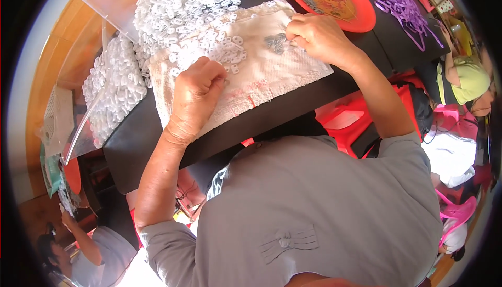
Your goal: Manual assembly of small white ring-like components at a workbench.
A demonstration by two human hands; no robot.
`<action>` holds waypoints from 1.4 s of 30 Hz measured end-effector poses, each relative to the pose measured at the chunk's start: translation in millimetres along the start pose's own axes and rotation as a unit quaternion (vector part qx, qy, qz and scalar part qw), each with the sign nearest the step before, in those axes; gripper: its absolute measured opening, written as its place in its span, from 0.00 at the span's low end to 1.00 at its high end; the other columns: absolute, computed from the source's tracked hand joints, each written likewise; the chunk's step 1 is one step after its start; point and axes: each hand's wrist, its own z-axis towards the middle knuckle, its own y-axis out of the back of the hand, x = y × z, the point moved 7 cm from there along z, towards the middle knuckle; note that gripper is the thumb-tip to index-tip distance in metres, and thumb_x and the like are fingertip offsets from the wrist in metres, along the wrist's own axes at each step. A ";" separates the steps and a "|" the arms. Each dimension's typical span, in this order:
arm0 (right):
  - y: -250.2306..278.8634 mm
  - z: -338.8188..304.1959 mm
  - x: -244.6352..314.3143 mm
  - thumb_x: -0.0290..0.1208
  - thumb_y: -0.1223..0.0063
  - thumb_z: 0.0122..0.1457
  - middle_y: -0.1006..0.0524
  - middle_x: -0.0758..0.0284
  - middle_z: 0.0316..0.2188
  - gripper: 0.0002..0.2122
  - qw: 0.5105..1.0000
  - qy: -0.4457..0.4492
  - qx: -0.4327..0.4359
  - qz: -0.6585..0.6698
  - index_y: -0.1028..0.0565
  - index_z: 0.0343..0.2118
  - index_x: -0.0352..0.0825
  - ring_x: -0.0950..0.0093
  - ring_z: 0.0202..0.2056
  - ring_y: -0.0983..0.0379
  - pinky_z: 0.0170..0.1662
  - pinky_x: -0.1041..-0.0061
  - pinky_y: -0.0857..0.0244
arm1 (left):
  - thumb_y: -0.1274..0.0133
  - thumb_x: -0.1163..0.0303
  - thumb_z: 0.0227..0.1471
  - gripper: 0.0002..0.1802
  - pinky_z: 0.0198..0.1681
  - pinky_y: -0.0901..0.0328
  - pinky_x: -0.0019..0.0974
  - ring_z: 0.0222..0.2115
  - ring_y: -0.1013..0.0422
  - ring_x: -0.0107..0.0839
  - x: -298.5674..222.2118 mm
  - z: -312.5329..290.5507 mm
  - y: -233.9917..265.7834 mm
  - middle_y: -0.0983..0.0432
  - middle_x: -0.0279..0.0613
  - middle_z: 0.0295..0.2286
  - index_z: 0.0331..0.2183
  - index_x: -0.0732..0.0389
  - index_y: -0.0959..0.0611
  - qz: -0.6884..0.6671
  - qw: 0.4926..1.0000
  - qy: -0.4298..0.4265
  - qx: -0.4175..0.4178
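My left hand (197, 92) is closed in a pinch over the near left part of a cream towel (290, 75). Whatever sits between its fingertips is too small to make out. Just beyond it lies a loose spread of small white oval plastic pieces (230, 51) with holes. My right hand (320, 37) is also closed in a pinch, beside a little pile of thin grey pieces (275, 43) on the towel. Its fingertips are partly hidden, and I cannot tell what they hold.
A large heap of white pieces (180, 4) fills the far left, with more in a clear bin (112, 85). A red plate (361, 17) holds grey pieces at the far right, near purple ribbon (400, 4). Red stools (348, 119) stand right. Other people sit at both sides.
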 end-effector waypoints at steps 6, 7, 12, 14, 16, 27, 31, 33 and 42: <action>11.9 -2.7 -0.1 0.20 0.48 0.51 0.26 0.67 0.27 0.03 0.994 0.019 -0.105 0.030 0.28 0.29 0.33 0.67 0.28 0.27 0.31 0.71 0.36 | 0.42 0.78 0.42 0.07 0.32 0.34 0.40 0.31 0.29 0.40 -10.5 -14.5 2.5 0.30 0.40 0.26 0.28 0.60 0.21 0.126 0.985 -0.112 0.028; 13.0 0.7 5.8 0.20 0.48 0.51 0.26 0.67 0.27 0.03 0.994 0.023 -0.104 0.038 0.28 0.29 0.33 0.67 0.28 0.27 0.31 0.71 0.36 | 0.42 0.78 0.42 0.07 0.32 0.33 0.41 0.31 0.30 0.41 -6.6 -15.7 4.9 0.30 0.40 0.26 0.29 0.60 0.21 0.106 0.991 -0.080 0.007; 9.6 25.6 50.1 0.20 0.49 0.53 0.31 0.65 0.23 0.04 0.979 0.046 -0.053 0.193 0.32 0.29 0.31 0.70 0.24 0.34 0.29 0.74 0.40 | 0.42 0.78 0.44 0.07 0.32 0.35 0.35 0.29 0.29 0.37 -9.3 -21.0 1.6 0.30 0.40 0.27 0.30 0.61 0.20 0.182 0.976 -0.108 -0.044; 4.4 35.6 74.6 0.22 0.48 0.54 0.31 0.64 0.23 0.04 0.969 0.102 -0.047 0.219 0.32 0.29 0.31 0.67 0.25 0.34 0.30 0.71 0.40 | 0.43 0.77 0.45 0.06 0.31 0.35 0.33 0.27 0.29 0.34 -5.2 -20.3 4.0 0.29 0.39 0.26 0.31 0.61 0.19 0.167 0.980 -0.096 -0.052; -2.2 46.0 90.0 0.22 0.48 0.54 0.30 0.63 0.23 0.04 0.969 0.122 -0.035 0.214 0.32 0.28 0.32 0.66 0.25 0.33 0.30 0.70 0.40 | 0.43 0.76 0.47 0.06 0.29 0.35 0.32 0.26 0.29 0.31 -4.7 -22.4 8.8 0.27 0.37 0.26 0.32 0.61 0.18 0.153 0.983 -0.082 -0.062; 2.6 76.9 135.2 0.21 0.47 0.52 0.26 0.61 0.23 0.04 0.961 0.186 -0.068 0.191 0.31 0.28 0.31 0.60 0.25 0.29 0.28 0.66 0.38 | 0.47 0.73 0.54 0.08 0.21 0.40 0.27 0.20 0.31 0.24 15.6 -16.8 38.0 0.24 0.41 0.23 0.31 0.69 0.20 -0.372 0.901 0.215 -0.063; -2.5 81.4 121.4 0.19 0.46 0.54 0.24 0.65 0.24 0.02 0.934 0.126 -0.057 0.331 0.27 0.30 0.30 0.74 0.26 0.27 0.31 0.76 0.35 | 0.47 0.73 0.55 0.08 0.20 0.40 0.28 0.20 0.30 0.27 16.6 -13.1 38.1 0.24 0.42 0.23 0.31 0.70 0.21 -0.420 0.875 0.227 -0.078; -9.1 81.7 116.7 0.20 0.46 0.55 0.24 0.67 0.24 0.02 0.906 0.089 -0.056 0.411 0.26 0.31 0.30 0.78 0.28 0.28 0.33 0.79 0.35 | 0.48 0.73 0.55 0.08 0.20 0.40 0.29 0.19 0.31 0.28 18.4 -11.2 36.3 0.25 0.43 0.23 0.31 0.70 0.21 -0.465 0.855 0.211 -0.095; -23.7 85.8 88.8 0.24 0.44 0.57 0.24 0.74 0.25 0.02 0.843 -0.010 -0.044 0.536 0.24 0.31 0.31 0.85 0.28 0.29 0.33 0.84 0.35 | 0.40 0.66 0.51 0.10 0.26 0.35 0.30 0.21 0.29 0.28 15.4 -20.5 32.9 0.24 0.35 0.23 0.28 0.65 0.18 -0.036 0.980 0.114 -0.157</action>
